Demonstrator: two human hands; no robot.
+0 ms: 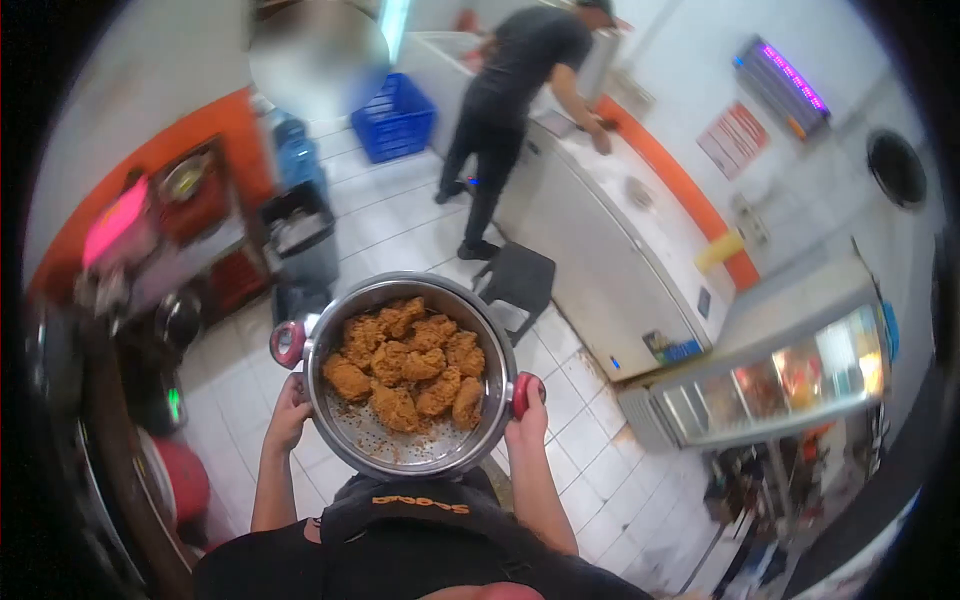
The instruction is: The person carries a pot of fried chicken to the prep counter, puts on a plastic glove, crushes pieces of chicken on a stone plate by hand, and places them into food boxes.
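A round metal steamer pot (pixel 352 452) with red side handles is held up in front of my body. Several pieces of fried chicken (pixel 408 362) lie on its perforated base, with loose crumbs around them. My left hand (pixel 287 414) grips the pot's left side, just below the left red handle (pixel 288 344). On the other side my right hand (pixel 529 418) is closed around the right red handle (pixel 521 394). The fingertips of both hands are partly hidden by the pot.
A person (pixel 515 85) in dark clothes leans over a white chest freezer (pixel 585 260). A dark stool (pixel 518 280) stands ahead of the pot. Also around are a blue crate (pixel 394 118), a black bin (pixel 300 235), a lit display case (pixel 770 385) and a red tub (pixel 180 480).
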